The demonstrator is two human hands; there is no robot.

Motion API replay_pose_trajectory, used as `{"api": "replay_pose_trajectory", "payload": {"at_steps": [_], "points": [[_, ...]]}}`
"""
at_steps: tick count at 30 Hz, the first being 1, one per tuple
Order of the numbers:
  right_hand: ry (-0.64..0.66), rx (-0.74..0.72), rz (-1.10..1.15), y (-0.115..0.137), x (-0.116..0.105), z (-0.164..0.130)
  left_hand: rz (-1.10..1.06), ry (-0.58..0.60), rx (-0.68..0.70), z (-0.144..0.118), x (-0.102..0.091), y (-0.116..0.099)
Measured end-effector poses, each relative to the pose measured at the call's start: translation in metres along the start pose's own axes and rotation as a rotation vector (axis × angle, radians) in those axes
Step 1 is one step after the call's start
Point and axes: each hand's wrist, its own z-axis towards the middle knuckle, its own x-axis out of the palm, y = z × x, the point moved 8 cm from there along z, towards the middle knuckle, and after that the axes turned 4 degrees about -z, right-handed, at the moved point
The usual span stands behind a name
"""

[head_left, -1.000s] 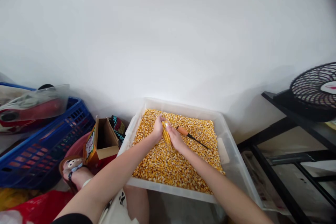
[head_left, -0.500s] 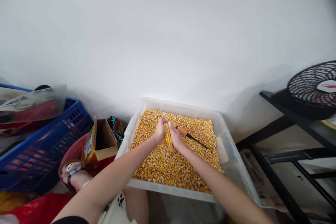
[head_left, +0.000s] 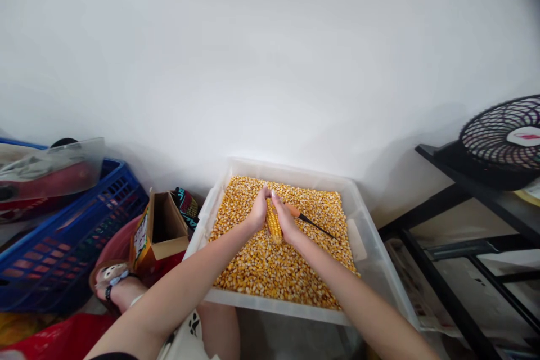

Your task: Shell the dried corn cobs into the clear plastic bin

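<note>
Between my two hands is a yellow corn cob (head_left: 274, 226), its lower end pointing toward me and kernels still showing on it. My left hand (head_left: 259, 211) grips it from the left, my right hand (head_left: 284, 218) from the right, with the fingertips close together at the far end. They work low over loose corn kernels (head_left: 278, 275), which fill most of a translucent plastic tub (head_left: 276, 306). A screwdriver (head_left: 314, 225) with an orange handle and dark shaft lies on the kernels just right of my right hand, which partly hides the handle.
To the left stand an open cardboard box (head_left: 171, 248) and a loaded blue plastic basket (head_left: 71, 247). A black fan (head_left: 502, 138) sits on a black metal frame (head_left: 439, 287) at the right. The white wall (head_left: 270, 67) rises right behind the tub.
Both hands have shifted very slightly to the right with the cob, and more of the cob's side shows between them. The screwdriver stays in the same place on the kernels.
</note>
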Motion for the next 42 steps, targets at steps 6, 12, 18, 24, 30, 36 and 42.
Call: {"api": "replay_pose_trajectory", "payload": {"at_steps": [6, 12, 18, 24, 30, 36, 42], "points": [[-0.007, 0.064, 0.143, 0.002, 0.003, -0.009, 0.008, 0.056, -0.034, -0.002, 0.006, -0.005], [-0.001, 0.091, 0.172, -0.001, 0.005, -0.010, -0.009, -0.014, -0.125, -0.001, -0.002, -0.001], [0.007, 0.054, 0.000, 0.003, 0.007, -0.013, -0.007, -0.154, -0.009, 0.003, -0.017, -0.021], [-0.039, 0.085, 0.060, 0.000, 0.003, -0.012, 0.014, -0.201, -0.074, -0.001, -0.020, -0.016], [0.123, 0.095, 0.005, 0.004, 0.012, -0.014, 0.066, -0.247, 0.018, 0.003, -0.027, -0.034], [0.016, 0.059, -0.062, -0.002, 0.005, -0.011, 0.061, -0.286, 0.052, 0.006, -0.030, -0.037], [0.084, 0.073, -0.028, 0.004, 0.011, -0.013, 0.087, -0.334, 0.024, 0.004, -0.033, -0.040]]}}
